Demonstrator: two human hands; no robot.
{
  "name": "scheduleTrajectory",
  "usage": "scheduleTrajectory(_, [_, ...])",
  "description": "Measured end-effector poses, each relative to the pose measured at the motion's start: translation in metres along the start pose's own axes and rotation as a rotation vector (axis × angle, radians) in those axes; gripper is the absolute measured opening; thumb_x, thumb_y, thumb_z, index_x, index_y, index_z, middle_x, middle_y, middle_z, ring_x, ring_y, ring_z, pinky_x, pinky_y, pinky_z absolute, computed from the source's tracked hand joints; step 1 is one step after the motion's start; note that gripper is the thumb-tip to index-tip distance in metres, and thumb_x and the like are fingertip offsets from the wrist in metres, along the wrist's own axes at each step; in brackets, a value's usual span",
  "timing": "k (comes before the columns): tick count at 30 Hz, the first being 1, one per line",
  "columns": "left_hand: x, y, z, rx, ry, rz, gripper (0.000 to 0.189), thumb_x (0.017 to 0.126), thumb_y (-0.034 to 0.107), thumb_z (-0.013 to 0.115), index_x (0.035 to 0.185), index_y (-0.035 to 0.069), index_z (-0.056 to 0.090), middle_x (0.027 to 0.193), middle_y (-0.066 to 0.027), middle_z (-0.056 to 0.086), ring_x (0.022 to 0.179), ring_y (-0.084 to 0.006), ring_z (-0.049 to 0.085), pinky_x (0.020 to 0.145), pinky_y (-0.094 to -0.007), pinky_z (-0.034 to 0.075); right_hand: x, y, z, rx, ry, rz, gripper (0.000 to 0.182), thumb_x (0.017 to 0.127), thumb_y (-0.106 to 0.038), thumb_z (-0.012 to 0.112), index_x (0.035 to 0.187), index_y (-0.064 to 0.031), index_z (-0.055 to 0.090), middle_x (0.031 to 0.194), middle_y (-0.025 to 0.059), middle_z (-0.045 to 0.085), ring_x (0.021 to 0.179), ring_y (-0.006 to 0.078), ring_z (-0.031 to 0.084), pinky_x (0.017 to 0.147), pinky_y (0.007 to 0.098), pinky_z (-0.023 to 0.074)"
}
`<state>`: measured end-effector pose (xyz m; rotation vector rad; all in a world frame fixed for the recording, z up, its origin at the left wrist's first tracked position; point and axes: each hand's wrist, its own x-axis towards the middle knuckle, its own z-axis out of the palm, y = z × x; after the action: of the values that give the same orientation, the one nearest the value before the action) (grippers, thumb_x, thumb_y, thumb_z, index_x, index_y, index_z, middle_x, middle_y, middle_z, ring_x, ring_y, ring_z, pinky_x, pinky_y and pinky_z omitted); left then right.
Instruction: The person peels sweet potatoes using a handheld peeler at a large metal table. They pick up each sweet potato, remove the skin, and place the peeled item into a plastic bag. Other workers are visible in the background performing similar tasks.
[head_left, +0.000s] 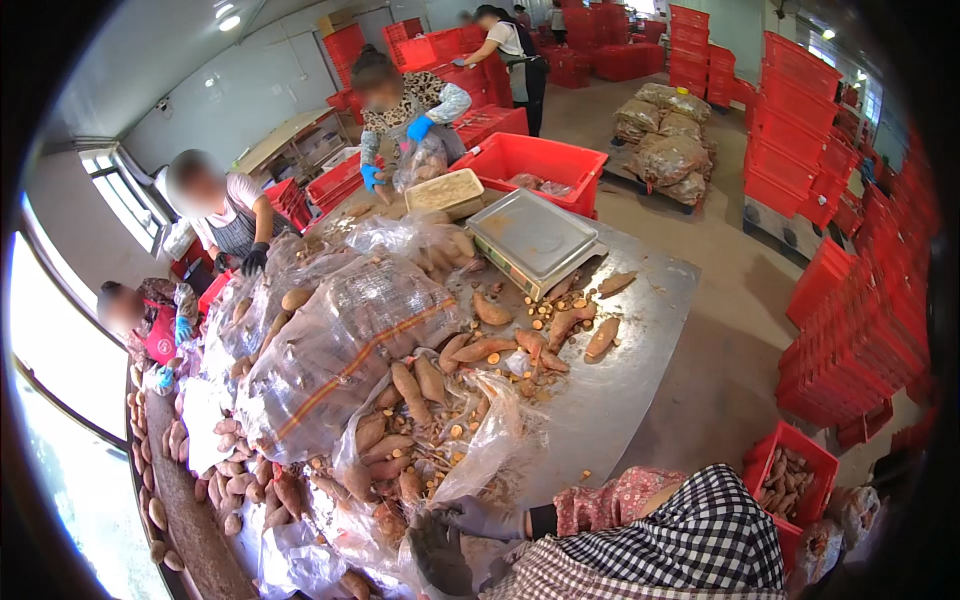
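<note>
My right hand (484, 517), in a grey glove with a dark cuff, reaches over the near edge of a clear plastic bag (499, 435). My left hand (439, 559), in a darker glove, is just below it against plastic sheeting. Whether the fingers grip the plastic is hidden. Sweet potatoes (386, 450) lie in the bag's mouth, mixed with small cut orange slices (456, 430) and root scraps. Beyond them rests a large woven plastic sack (352, 330) with a red and yellow stripe. More sweet potatoes (240, 480) are heaped left of my hands.
A scale (532, 232) stands on the metal table (645, 315) near a red crate (540, 165). Gloved co-workers (412, 105), (232, 202), (157, 322) work along the far and left sides. Stacked red crates (855, 345) line the right; a crate of sweet potatoes (787, 480) is behind me.
</note>
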<state>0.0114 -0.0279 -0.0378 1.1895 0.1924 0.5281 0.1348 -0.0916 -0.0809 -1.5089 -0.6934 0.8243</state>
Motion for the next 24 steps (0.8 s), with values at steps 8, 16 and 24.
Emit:
scheduleTrajectory(8, [-0.003, 0.008, 0.011, 0.196, 0.165, -0.169, 0.046, 0.095, 0.020, 0.038, 0.140, 0.016, 0.029, 0.144, -0.0114, 0.029, 0.131, -0.0300, 0.029, 0.105, -0.0516, 0.023, 0.021, 0.017, -0.025, 0.006, 0.294, 0.306, 0.038, 0.080, -0.035, 0.059, 0.090, 0.0012, 0.064, 0.070, 0.0149, 0.063, 0.065, 0.0240, 0.058, 0.066, 0.0363, 0.0462])
scheduleTrajectory(16, [-0.002, 0.008, 0.008, 0.166, 0.234, -0.191, 0.045, 0.094, 0.022, 0.040, 0.138, 0.014, 0.033, 0.140, -0.0103, 0.034, 0.127, -0.0276, 0.034, 0.102, -0.0482, 0.028, 0.020, -0.011, -0.027, 0.082, -0.205, -0.303, 0.032, 0.087, -0.024, 0.060, 0.108, -0.0008, 0.059, 0.093, 0.0104, 0.066, 0.082, 0.0147, 0.057, 0.079, 0.0306, 0.0460])
scheduleTrajectory(24, [-0.004, 0.002, 0.012, 0.170, 0.254, -0.253, 0.045, 0.093, 0.023, 0.043, 0.136, 0.012, 0.036, 0.136, -0.0092, 0.040, 0.123, -0.0251, 0.040, 0.098, -0.0448, 0.033, 0.009, 0.007, -0.009, -0.266, 0.058, -0.287, 0.029, 0.082, -0.019, 0.057, 0.105, -0.0029, 0.061, 0.089, 0.0170, 0.065, 0.077, 0.0260, 0.064, 0.071, 0.0353, 0.0494])
